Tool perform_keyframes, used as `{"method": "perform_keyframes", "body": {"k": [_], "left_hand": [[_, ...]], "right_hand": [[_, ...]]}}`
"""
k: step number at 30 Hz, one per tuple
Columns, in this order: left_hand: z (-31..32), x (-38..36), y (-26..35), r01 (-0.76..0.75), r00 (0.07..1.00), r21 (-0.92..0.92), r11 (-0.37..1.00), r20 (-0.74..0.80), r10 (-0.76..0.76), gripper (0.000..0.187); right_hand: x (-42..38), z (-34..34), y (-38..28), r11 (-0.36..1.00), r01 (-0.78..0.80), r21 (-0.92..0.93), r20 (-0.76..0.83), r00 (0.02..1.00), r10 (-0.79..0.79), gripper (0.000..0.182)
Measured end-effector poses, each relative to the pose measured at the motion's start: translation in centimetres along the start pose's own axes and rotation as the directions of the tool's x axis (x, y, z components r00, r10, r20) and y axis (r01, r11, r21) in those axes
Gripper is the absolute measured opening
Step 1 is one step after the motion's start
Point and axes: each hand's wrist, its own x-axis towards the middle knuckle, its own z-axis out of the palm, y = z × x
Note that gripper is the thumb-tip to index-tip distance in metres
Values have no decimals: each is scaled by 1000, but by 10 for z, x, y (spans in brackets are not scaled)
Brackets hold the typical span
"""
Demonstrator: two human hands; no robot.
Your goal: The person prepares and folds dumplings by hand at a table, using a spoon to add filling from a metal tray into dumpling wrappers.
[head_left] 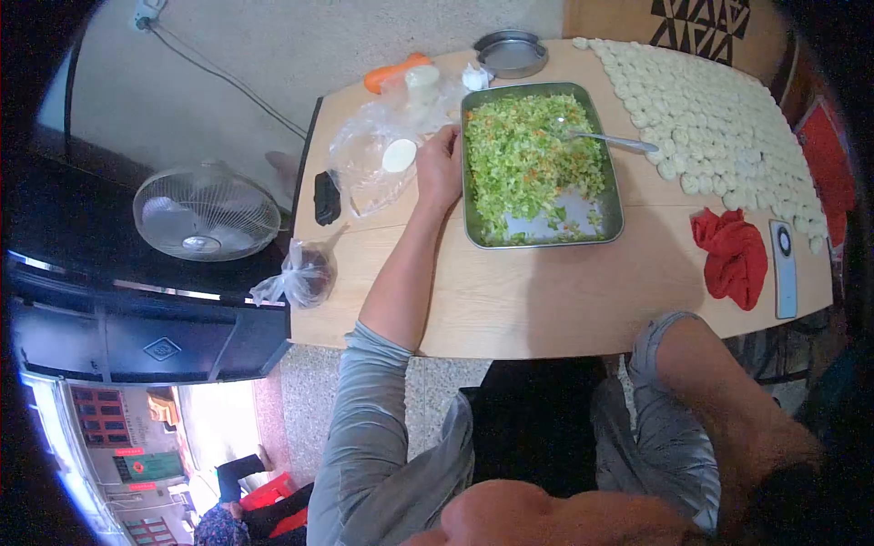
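Observation:
My left hand [440,168] grips the left side of a rectangular metal tray [615,205], some fingers hidden against its wall. Finely chopped green vegetables [528,164] with orange bits fill most of the tray, leaving part of its near bottom bare. A metal spoon [624,143] rests in the mix, its handle sticking out over the right rim. My right arm [706,364] is bent at the near table edge, the forearm folded back toward me. The right hand itself cannot be made out.
Rows of small whitish dumplings or dough pieces [701,118] cover the table's right. A red cloth [731,259] and phone-like device [784,273] lie nearer. Leftward are clear plastic [355,173], a carrot [396,73], a tied bag [309,273] and a fan [208,211]. Round pans [512,56] stand behind.

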Motion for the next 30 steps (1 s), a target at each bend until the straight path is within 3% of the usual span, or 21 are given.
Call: {"method": "perform_keyframes", "body": {"k": [4,7,13,16,22,25,28,30], "left_hand": [[-1,0,2,-11,1000,81,997,8,10,22],[2,2,-6,-58,998,-38,998,-20,57,23],[-4,-3,13,41,999,32,999,13,-42,25],[-4,-2,9,-82,996,116,990,-17,85,24],[-3,-3,14,-10,1000,51,999,10,9,22],[-7,-3,13,-22,1000,70,997,-6,23,22],[-5,-2,16,-4,1000,111,994,-5,5,22],[-6,-3,18,-9,1000,123,992,-6,10,22]], "right_hand": [[-1,4,-4,1000,16,1,-10,1000,-16,21],[4,3,-7,1000,17,-6,-22,1000,-17,23],[4,7,-11,1000,26,13,1,1000,-26,28],[11,10,-8,1000,26,15,-24,999,-26,31],[10,20,-8,1000,-11,-28,-12,1000,10,36],[3,47,38,921,310,237,-328,918,-224,33],[4,40,37,905,365,218,-454,859,-237,29],[17,18,9,980,199,26,-349,920,-178,26]]}}
